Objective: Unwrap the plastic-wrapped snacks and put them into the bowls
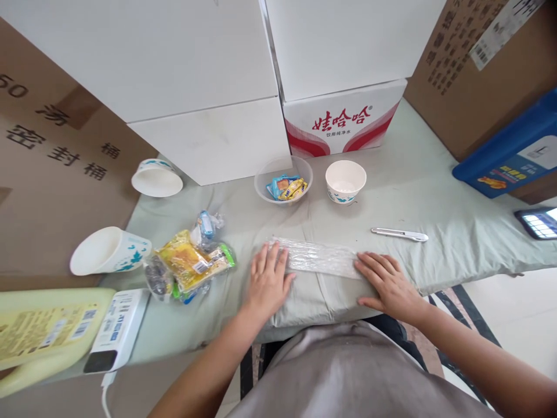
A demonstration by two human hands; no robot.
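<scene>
A long clear plastic bag lies flat on the pale green cloth near the front edge. My left hand rests flat with its fingers apart on the bag's left end. My right hand lies flat on the bag's right end, fingers spread. Neither hand grips anything. A white utility knife lies just beyond my right hand.
A clear bowl holds wrapped snacks beside a white paper bowl. Snack packets are heaped at the left, with two tipped paper bowls. Cartons line the back. A phone lies at the right.
</scene>
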